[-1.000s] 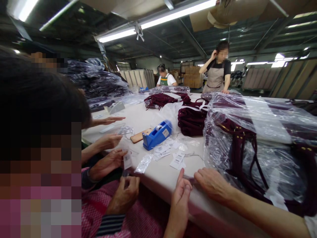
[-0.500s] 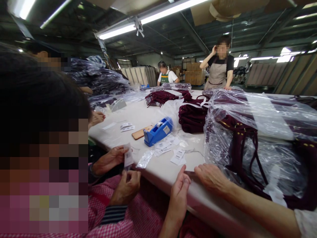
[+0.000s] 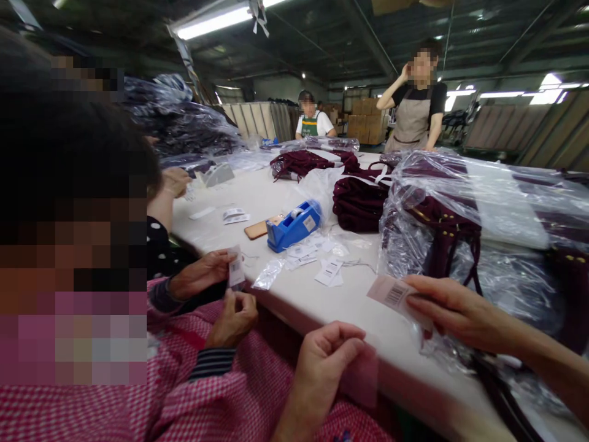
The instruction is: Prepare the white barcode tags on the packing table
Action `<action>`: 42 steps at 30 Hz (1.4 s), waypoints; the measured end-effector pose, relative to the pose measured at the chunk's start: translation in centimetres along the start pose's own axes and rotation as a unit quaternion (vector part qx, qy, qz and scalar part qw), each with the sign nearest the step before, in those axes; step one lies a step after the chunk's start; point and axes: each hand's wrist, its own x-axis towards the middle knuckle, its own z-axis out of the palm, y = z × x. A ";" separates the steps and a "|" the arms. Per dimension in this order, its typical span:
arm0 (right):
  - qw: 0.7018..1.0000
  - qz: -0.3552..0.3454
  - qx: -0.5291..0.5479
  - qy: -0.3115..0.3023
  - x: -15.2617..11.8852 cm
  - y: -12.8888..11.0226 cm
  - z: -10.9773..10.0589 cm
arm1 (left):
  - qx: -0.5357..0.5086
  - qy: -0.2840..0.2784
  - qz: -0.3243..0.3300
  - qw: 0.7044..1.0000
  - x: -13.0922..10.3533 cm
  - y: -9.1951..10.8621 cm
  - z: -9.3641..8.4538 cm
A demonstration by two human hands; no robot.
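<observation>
- Behind the tabletop, a dim hall held cardboard boxes and a lit ceiling tube.
- Across it stood a person in a grey apron, one hand raised to the head; a person in a green apron was farther back.
- The left hand was in front of the tabletop's near edge, its grip pinched on a see-through plastic piece that hung from thumb and fingers.
- The right hand had its grip closed on a barcode label, which pointed leftward above the near edge, in front of a plastic-wrapped bundle.
- To the left, a co-worker's hands held a barcode tag.
- Between lay white paper tags and a clear packet, near a blue tape dispenser with a phone just beside it.
- Dark red folded cloth was left of the bundle.
</observation>
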 end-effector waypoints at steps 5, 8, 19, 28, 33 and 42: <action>0.994 -0.027 -0.100 -0.023 -2.5 -3.2 -1.5 | -0.050 -0.040 -0.017 0.998 -0.9 -0.3 0.5; 0.989 -0.040 -0.138 -0.026 -3.5 -4.3 -1.3 | -0.056 -0.055 -0.009 0.997 -1.7 0.0 0.7; 0.967 -0.083 -0.241 -0.020 -3.6 -5.5 0.3 | -0.035 -0.037 -0.013 0.999 -3.1 1.1 1.8; 0.959 -0.099 -0.263 -0.043 -3.1 -4.9 0.7 | -0.054 -0.030 -0.027 0.998 -3.0 1.0 1.9; 0.961 -0.101 -0.247 -0.074 -2.6 -5.5 0.0 | -0.039 -0.036 -0.023 0.998 -2.3 0.2 1.2; 0.957 -0.118 -0.244 -0.103 -1.7 -5.8 -1.0 | -0.058 -0.044 -0.003 0.997 -1.8 -1.1 1.1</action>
